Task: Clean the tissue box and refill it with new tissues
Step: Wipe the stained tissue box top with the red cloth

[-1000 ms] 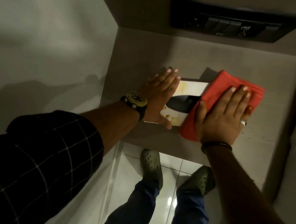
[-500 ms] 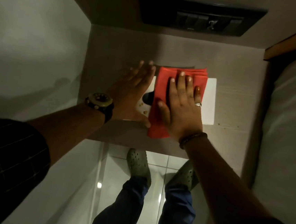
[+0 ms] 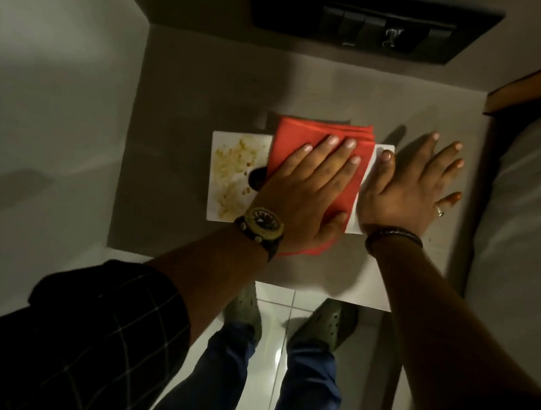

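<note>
A white tissue box (image 3: 232, 145) lies flat on the grey bedside table (image 3: 202, 79). Yellow-brown stains cover the left part of its top, beside the dark oval opening (image 3: 256, 178). A folded red cloth (image 3: 306, 132) lies over the middle of the box. My left hand (image 3: 310, 189), the one with the watch, presses flat on the cloth. My right hand (image 3: 409, 191) rests with fingers spread at the box's right end, its thumb on the white top. The cloth and both hands hide the box's middle and right end.
A dark switch panel (image 3: 378, 27) sits on the wall behind the table. A bed with pale sheets (image 3: 533, 203) borders the table on the right, and a plain wall (image 3: 52, 84) stands on the left. My green shoes (image 3: 242, 308) stand on white floor tiles below the table's front edge.
The hands have swapped places: my left hand has moved from the box's left end onto the cloth, and my right hand has left the cloth for the box's right end. The stained left end now shows.
</note>
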`<state>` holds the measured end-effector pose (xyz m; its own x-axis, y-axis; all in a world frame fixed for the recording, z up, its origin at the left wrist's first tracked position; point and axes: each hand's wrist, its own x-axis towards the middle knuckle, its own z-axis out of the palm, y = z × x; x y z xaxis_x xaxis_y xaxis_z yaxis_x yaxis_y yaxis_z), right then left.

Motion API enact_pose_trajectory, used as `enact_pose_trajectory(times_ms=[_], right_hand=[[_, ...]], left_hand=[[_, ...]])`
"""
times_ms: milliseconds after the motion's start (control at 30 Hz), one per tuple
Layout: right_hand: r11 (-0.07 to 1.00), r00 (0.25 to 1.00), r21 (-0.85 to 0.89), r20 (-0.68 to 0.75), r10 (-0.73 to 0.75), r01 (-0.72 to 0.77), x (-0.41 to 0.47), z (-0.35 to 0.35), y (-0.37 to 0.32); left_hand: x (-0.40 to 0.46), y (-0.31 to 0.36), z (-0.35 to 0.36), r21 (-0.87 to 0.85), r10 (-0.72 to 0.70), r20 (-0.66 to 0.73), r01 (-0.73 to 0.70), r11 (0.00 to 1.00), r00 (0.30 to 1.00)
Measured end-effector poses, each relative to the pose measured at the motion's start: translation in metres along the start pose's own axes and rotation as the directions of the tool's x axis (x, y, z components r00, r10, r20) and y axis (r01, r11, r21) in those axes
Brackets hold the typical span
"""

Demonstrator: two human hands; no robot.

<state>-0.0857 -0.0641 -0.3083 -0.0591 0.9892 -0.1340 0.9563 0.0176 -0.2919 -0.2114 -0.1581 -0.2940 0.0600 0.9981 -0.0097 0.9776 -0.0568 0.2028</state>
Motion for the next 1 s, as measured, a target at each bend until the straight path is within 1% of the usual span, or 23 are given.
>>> enact_pose_trajectory(times_ms=[67,100,133,167,200,233,267,300,333,400,433,500,533,567,600,633,667,733,767,800,833,900,1000], right_hand=[[0.999,1.000,-0.024,0.017,-0.020,0.021,-0.001,-0.004,-0.004],[0.998,0.998,-0.047,0.030,-0.050,0.051,-0.001,-0.006,-0.006],[0.990,0.993,-0.083,0.050,-0.109,0.113,0.000,-0.009,-0.007],[0.970,0.977,-0.123,0.076,-0.199,0.207,0.001,-0.011,-0.008],[0.932,0.946,-0.165,0.107,-0.308,0.322,0.004,-0.012,-0.010],[0.879,0.901,-0.202,0.145,-0.409,0.431,0.007,-0.012,-0.011],[0.828,0.857,-0.224,0.186,-0.481,0.514,0.010,-0.012,-0.013],[0.796,0.828,-0.233,0.221,-0.516,0.559,0.013,-0.013,-0.014],[0.787,0.819,-0.236,0.244,-0.520,0.570,0.014,-0.012,-0.015],[0.815,0.840,-0.227,0.256,-0.478,0.533,0.014,-0.012,-0.014],[0.834,0.854,-0.217,0.258,-0.452,0.507,0.014,-0.012,-0.013],[0.852,0.866,-0.207,0.262,-0.426,0.481,0.012,-0.013,-0.013],[0.855,0.868,-0.206,0.265,-0.420,0.476,0.012,-0.012,-0.013],[0.859,0.870,-0.202,0.269,-0.414,0.471,0.012,-0.012,-0.013],[0.863,0.871,-0.198,0.276,-0.406,0.465,0.012,-0.012,-0.013],[0.868,0.874,-0.194,0.282,-0.397,0.457,0.013,-0.011,-0.013],[0.875,0.877,-0.188,0.286,-0.385,0.446,0.013,-0.010,-0.013],[0.905,0.893,-0.147,0.283,-0.349,0.400,0.013,-0.008,-0.015],[0.928,0.909,-0.109,0.271,-0.316,0.356,0.012,-0.007,-0.018],[0.950,0.927,-0.074,0.254,-0.276,0.303,0.012,-0.005,-0.022],[0.965,0.943,-0.055,0.231,-0.239,0.258,0.011,-0.003,-0.024],[0.974,0.960,-0.058,0.193,-0.205,0.220,0.009,-0.001,-0.027],[0.971,0.957,-0.058,0.192,-0.218,0.233,0.008,0.001,-0.029]], left_hand=[[-0.012,-0.017,-0.004,0.033,-0.047,-0.001,0.047,0.998,0.999],[-0.020,-0.028,-0.006,0.064,-0.075,0.000,0.075,0.995,0.997],[-0.028,-0.038,-0.008,0.089,-0.094,-0.004,0.094,0.992,0.996],[-0.035,-0.046,-0.008,0.098,-0.108,-0.010,0.109,0.989,0.994],[-0.040,-0.051,-0.009,0.100,-0.129,-0.016,0.130,0.986,0.991],[-0.043,-0.053,-0.008,0.100,-0.170,-0.015,0.171,0.980,0.985],[-0.045,-0.052,-0.007,0.098,-0.240,-0.008,0.239,0.966,0.971],[-0.045,-0.047,-0.007,0.094,-0.334,-0.001,0.333,0.938,0.942],[-0.045,-0.041,-0.007,0.088,-0.440,0.003,0.438,0.895,0.898],[-0.042,-0.030,-0.008,0.069,-0.635,0.005,0.633,0.771,0.773],[-0.037,-0.026,-0.009,0.050,-0.706,0.008,0.705,0.707,0.708],[-0.026,-0.018,-0.012,0.016,-0.801,0.019,0.801,0.598,0.598],[-0.019,-0.015,-0.013,0.004,-0.831,0.027,0.831,0.556,0.556],[-0.012,-0.011,-0.013,-0.008,-0.849,0.038,0.850,0.527,0.527],[-0.008,-0.008,-0.014,-0.019,-0.851,0.047,0.852,0.523,0.524],[-0.005,-0.005,-0.013,-0.027,-0.826,0.048,0.827,0.561,0.562],[-0.004,-0.003,-0.011,-0.028,-0.768,0.044,0.770,0.638,0.638],[-0.004,-0.001,-0.008,-0.018,-0.573,0.026,0.574,0.819,0.819],[-0.006,-0.003,-0.008,-0.002,-0.463,0.015,0.463,0.886,0.886],[-0.008,-0.005,-0.008,0.014,-0.365,0.009,0.365,0.931,0.931],[-0.010,-0.009,-0.007,0.027,-0.282,0.009,0.282,0.959,0.959],[-0.016,-0.019,-0.006,0.060,-0.146,0.026,0.144,0.988,0.989],[-0.027,-0.043,-0.009,0.113,0.005,0.067,-0.013,0.994,0.998]])
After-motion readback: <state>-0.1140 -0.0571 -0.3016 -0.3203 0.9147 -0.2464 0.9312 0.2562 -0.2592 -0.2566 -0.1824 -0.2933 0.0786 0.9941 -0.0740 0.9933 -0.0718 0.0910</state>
